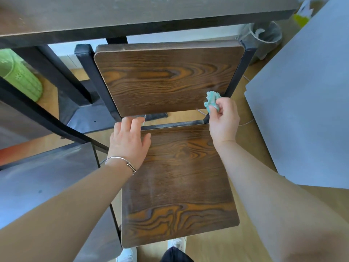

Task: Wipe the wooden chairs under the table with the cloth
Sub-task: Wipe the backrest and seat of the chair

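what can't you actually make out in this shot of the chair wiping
Head view:
1. Cloth: mostly bunched inside the right hand; only a tuft shows.
2. Chair's front legs: hidden beneath the seat.
3. Table: most of its top is cut off by the upper edge.
4. Bin contents: blurred, too small.
5. Yellow-green object: blurred near the corner.

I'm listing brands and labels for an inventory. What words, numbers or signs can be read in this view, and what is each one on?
No text can be read anywhere.
The chair: wood grain only, no label or mark.
The cloth, bunched in the right hand: no print shows.
The yellow-green thing at the top right: it has a white patch, too blurred to tell whether it bears words.
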`<action>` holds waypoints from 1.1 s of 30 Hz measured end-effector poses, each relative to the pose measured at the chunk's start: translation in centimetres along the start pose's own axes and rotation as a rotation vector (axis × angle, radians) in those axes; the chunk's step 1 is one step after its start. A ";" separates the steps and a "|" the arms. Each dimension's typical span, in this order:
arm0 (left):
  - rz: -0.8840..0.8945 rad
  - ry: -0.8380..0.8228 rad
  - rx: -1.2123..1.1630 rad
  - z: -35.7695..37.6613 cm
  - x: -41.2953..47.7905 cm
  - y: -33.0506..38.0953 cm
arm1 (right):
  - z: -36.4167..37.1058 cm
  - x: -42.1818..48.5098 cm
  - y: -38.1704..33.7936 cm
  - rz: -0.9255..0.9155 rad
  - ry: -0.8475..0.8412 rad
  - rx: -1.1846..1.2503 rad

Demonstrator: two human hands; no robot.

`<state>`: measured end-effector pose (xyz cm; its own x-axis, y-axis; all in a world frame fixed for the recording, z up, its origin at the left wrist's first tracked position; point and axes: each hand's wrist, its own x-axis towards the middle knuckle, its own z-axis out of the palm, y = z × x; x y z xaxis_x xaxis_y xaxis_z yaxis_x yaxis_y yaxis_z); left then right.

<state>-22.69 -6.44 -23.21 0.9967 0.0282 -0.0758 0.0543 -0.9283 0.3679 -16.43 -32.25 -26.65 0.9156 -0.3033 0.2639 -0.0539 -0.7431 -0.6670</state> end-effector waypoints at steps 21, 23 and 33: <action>-0.178 0.050 -0.021 -3.0 -2.0 -10.5 | 12.3 -7.8 -16.5 -0.374 -0.185 0.146; -0.180 0.052 -0.028 -3.1 -1.9 -11.0 | 12.8 -8.1 -16.3 -0.408 -0.185 0.092; -0.198 0.026 -0.057 -0.3 -2.9 -14.0 | 19.0 -12.0 -11.5 -0.329 -0.311 -0.025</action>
<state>-26.33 6.65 -27.84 0.9673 0.2187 -0.1282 0.2522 -0.8810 0.4002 -19.19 -8.68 -35.38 0.9616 0.1423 0.2348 0.2541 -0.7852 -0.5647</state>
